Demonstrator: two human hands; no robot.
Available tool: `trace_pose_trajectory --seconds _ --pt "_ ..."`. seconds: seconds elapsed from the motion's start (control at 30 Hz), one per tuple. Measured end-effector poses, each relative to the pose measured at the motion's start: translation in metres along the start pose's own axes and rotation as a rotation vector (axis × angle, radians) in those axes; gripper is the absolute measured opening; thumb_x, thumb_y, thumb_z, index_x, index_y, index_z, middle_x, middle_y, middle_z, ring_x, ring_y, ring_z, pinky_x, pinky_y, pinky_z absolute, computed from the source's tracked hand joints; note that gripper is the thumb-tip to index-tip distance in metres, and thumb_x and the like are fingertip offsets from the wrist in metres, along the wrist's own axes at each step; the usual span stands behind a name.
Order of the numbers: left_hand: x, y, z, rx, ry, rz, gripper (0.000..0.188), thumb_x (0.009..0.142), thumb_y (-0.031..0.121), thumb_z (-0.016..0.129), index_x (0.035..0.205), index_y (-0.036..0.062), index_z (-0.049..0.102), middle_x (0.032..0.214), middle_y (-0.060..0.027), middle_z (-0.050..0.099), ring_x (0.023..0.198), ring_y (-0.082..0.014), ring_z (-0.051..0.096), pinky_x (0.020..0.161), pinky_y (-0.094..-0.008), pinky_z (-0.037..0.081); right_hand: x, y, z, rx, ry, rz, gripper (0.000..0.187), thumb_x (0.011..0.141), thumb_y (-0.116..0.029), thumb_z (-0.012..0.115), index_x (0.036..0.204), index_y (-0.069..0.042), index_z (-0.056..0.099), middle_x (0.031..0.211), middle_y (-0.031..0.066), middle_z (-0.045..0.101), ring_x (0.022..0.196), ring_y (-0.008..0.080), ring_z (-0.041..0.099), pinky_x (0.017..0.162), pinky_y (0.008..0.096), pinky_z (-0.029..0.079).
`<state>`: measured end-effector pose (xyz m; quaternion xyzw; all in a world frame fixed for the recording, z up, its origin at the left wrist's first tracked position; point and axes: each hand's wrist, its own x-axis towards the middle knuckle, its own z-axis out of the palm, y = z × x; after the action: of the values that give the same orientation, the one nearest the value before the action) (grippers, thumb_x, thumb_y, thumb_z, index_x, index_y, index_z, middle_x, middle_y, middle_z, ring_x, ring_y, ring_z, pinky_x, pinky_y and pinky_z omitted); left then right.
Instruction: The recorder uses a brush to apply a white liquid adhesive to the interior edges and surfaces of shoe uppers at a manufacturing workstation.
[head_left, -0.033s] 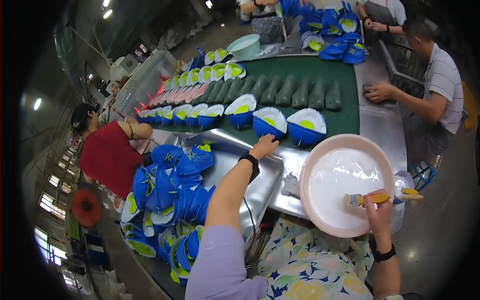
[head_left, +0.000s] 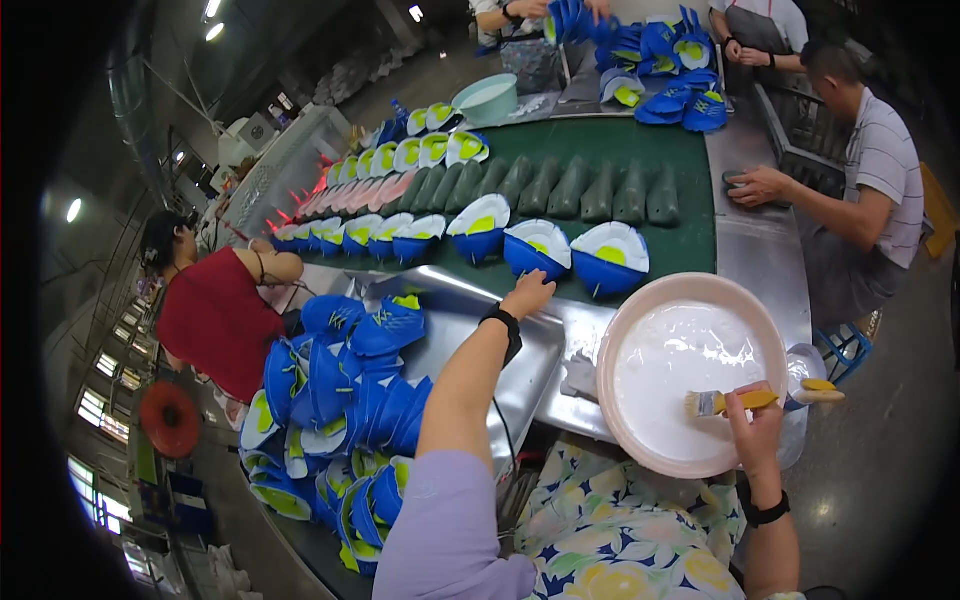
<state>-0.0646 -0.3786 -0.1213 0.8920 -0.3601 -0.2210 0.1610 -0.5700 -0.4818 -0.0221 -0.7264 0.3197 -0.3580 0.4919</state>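
My left hand [head_left: 528,294] reaches forward to the belt edge. Its fingers are closed at the lower edge of a blue shoe upper [head_left: 537,250] with a white and yellow-green inside; the fingertips are partly hidden. In my right hand [head_left: 756,430] is a flat paintbrush [head_left: 707,404] with a yellow handle and pale bristles. The brush is over the white liquid [head_left: 680,355] in a round pale pink basin [head_left: 612,420]. Another blue upper [head_left: 610,260] stands to the right of the one at my left hand.
A green conveyor belt [head_left: 690,240] carries rows of dark shoe lasts [head_left: 597,190], pink ones and uppers. Blue uppers [head_left: 330,380] are piled at my left beside a metal tray [head_left: 525,375]. A yellow-handled brush [head_left: 822,386] lies right of the basin. Co-workers sit around the line.
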Motion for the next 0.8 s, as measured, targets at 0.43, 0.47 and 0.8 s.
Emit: trace_pose_trajectory --seconds 0.43,0.47,0.8 --pt "-0.184 -0.064 -0.145 0.196 -0.375 0.034 0.077 0.080 0.041 0.080 0.142 0.0052 0.052 0.133 -0.0203 0.062 0.119 -0.0317 0.062 0.101 -0.0391 0.050 0.011 0.018 -0.006 0.069 -0.049 0.026 0.012 0.098 -0.012 0.065 0.097 -0.001 0.060 0.085 0.0037 0.063 0.076 0.0101 0.060 0.071 0.0237 0.047" --pt "-0.214 -0.092 -0.130 0.388 -0.415 0.079 0.083 0.079 0.046 0.080 0.143 0.0037 0.049 0.138 -0.0202 0.058 0.126 -0.0298 0.056 0.110 -0.0403 0.042 0.011 0.017 -0.005 0.081 -0.051 0.018 0.012 0.098 -0.012 0.065 0.097 -0.001 0.060 0.085 0.0038 0.062 0.076 0.0098 0.060 0.071 0.0234 0.046" --pt "-0.273 -0.038 -0.067 0.821 -0.322 -0.031 0.071 0.070 0.051 0.074 0.131 0.0156 0.065 0.131 -0.0216 0.058 0.125 -0.0426 0.052 0.101 -0.0546 0.045 0.003 0.017 -0.003 0.073 -0.058 0.018 0.012 0.096 -0.011 0.066 0.095 -0.001 0.059 0.084 0.0052 0.064 0.074 0.0109 0.062 0.068 0.0240 0.048"
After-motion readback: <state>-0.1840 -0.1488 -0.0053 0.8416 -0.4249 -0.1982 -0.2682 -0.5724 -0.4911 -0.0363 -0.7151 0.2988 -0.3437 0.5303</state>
